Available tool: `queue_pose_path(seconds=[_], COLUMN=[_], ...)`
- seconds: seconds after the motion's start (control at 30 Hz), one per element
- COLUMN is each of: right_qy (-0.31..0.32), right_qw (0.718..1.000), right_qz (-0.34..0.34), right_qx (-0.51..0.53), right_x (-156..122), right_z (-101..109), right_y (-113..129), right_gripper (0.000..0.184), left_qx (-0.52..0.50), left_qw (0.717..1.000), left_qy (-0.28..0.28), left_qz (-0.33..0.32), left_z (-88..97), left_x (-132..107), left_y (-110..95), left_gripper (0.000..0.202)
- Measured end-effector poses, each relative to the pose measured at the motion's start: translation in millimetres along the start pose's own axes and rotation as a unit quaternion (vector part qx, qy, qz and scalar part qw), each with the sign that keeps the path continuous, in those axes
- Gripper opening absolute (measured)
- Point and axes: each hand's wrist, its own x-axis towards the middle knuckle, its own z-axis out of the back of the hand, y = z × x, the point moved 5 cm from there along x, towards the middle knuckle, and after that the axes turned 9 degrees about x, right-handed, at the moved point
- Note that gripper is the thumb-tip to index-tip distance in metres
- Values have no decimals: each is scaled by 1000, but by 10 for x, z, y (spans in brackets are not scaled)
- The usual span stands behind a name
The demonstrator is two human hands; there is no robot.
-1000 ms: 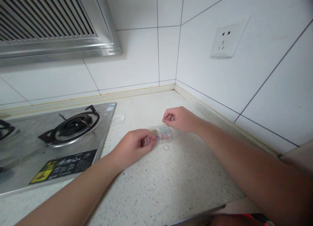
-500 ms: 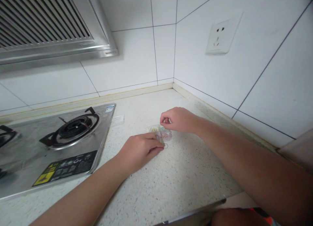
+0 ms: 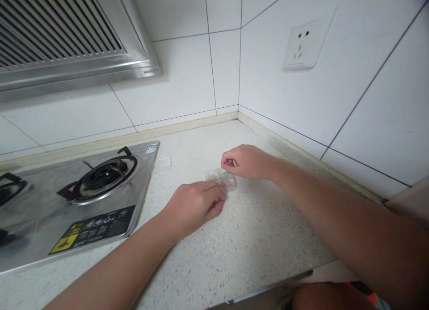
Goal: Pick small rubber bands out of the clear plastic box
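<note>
A small clear plastic box (image 3: pixel 222 179) with several coloured rubber bands in its compartments lies on the speckled countertop (image 3: pixel 241 238). My right hand (image 3: pixel 246 161) rests at the box's far right edge, fingers curled and pinched on that edge. My left hand (image 3: pixel 194 205) sits at the box's near left side with thumb and fingers pinched together over the spot where a loose band lay; what it pinches is hidden.
A steel gas hob (image 3: pixel 73 193) with a burner (image 3: pixel 103 173) fills the left. A clear lid (image 3: pixel 162 163) lies beside the hob. A range hood (image 3: pixel 67 37) hangs above; a wall socket (image 3: pixel 303 46) is on the tiled right wall. The counter's front edge (image 3: pixel 268 287) is near.
My left hand slid right from the box's left side onto the loose band on the counter and closed over it; that band no longer shows. The right hand barely moved.
</note>
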Motion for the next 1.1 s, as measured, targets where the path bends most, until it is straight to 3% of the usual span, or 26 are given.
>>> queue_pose_path(seconds=[0.2, 0.6, 0.73, 0.87, 1.1], right_qy=[3, 13, 11, 13, 17], right_qw=[1000, 1000, 1000, 1000, 1000], right_qz=[0, 13, 11, 12, 15], right_qx=[1, 1, -7, -5, -4], right_x=[14, 28, 26, 30, 18], right_z=[-12, -27, -19, -23, -9], right_y=[-31, -113, -116, -127, -95], right_gripper=[30, 30, 30, 31, 32], left_qx=[-142, -242, -308, -396, -476], left_qw=[988, 959, 930, 882, 831], left_qy=[-35, -60, -59, -58, -79], left_qz=[39, 134, 194, 249, 278], left_z=[108, 220, 172, 86, 19], left_x=[-23, -71, -81, -118, -120], left_y=[31, 145, 217, 296, 351], left_gripper=[10, 8, 9, 17, 24])
